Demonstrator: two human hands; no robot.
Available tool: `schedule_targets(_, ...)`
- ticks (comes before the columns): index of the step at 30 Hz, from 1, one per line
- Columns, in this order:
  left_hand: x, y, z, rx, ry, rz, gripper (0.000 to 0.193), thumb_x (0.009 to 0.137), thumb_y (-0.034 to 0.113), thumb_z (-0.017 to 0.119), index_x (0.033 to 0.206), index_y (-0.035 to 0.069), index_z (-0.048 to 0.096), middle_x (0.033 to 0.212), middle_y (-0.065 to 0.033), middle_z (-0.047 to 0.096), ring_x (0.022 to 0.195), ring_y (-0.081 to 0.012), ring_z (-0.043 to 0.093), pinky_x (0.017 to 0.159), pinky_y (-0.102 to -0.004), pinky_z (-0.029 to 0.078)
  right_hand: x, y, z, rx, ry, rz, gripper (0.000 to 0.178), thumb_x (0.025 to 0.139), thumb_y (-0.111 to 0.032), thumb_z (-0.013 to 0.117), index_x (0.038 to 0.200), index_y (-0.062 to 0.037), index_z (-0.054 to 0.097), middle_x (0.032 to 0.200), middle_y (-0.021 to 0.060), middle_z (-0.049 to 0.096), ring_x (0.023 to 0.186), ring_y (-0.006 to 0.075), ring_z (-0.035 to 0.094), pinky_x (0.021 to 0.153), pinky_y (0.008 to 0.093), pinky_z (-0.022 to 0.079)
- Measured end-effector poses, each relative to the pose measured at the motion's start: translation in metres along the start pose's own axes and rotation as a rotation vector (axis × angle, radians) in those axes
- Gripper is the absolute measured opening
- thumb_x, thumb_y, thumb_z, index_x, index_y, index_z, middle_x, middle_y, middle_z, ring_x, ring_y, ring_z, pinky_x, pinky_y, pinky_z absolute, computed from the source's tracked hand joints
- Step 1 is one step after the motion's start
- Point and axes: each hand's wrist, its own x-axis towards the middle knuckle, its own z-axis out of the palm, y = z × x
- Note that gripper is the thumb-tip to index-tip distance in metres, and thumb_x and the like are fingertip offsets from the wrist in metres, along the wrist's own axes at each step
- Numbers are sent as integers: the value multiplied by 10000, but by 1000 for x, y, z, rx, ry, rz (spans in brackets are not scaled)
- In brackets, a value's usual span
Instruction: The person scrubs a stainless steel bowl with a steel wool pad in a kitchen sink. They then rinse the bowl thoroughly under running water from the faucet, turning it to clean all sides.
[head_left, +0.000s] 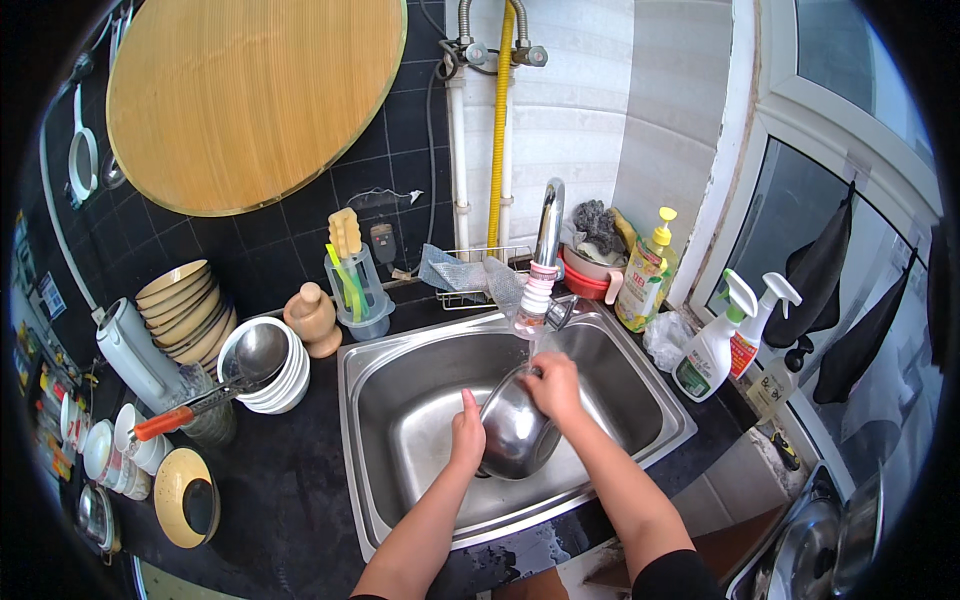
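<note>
Plainly, the metal bowl sits between the two hands, tilted in the sink below the faucet. The right hand has its grip closed over the bowl's upper rim, fingers bent across the edge, and is the hand nearer the spout. From that grip the bowl lies downward and to the left, toward the left hand. This one meets the bowl's left side with its thumb raised; its fingers are mostly hidden, so whether they grasp or merely support it is unclear. Being round, the bowl has no long axis, but its left edge slants from upper right to lower left. White bowls stand stacked on the black desk, left of the sink
</note>
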Motion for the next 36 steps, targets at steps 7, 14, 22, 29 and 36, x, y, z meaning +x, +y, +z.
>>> schedule_targets(7, 4, -6, -4, -19, 22, 49, 801, 866, 655, 244, 625, -52, 532, 613, -127, 514, 641, -209, 476, 653, -363, 397, -33, -32, 7, 193, -253, -427, 180, 586, -74, 683, 750, -75, 610, 827, 58, 597, 869, 260, 543, 798, 378, 394)
schedule_targets(14, -6, 15, -1, -1, 50, 26, 722, 876, 611, 331, 530, -14, 437, 538, -77, 428, 578, -169, 403, 582, -361, 370, -5, 4, 1, 85, -21, -43, 162, 662, -101, 686, 765, -30, 583, 862, 128, 580, 877, 328, 514, 806, 399, 402)
schedule_targets(22, -1, 18, -6, -238, 150, -79, 648, 873, 578, 408, 552, 19, 473, 568, -22, 454, 551, -122, 387, 519, -300, 350, -43, -47, 4, 207, -285, -566, 262, 607, -11, 643, 825, -48, 502, 1015, 119, 527, 1088, 337, 455, 986, 444, 326)
schedule_targets(29, 4, 8, -4, -246, 104, -107, 545, 877, 502, 484, 718, -4, 610, 706, -29, 538, 681, -109, 449, 630, -298, 388, -5, -9, 7, 248, -60, -229, 230, 649, -34, 661, 818, -46, 506, 1043, 105, 528, 1133, 341, 432, 982, 484, 309)
schedule_targets(36, 6, 8, -3, -95, 74, 27, 595, 867, 481, 508, 538, -14, 507, 518, -13, 445, 530, -119, 382, 532, -307, 371, -26, -19, 8, 247, -229, -442, 239, 652, -50, 670, 842, -42, 524, 1056, 109, 529, 1142, 345, 420, 1002, 476, 288)
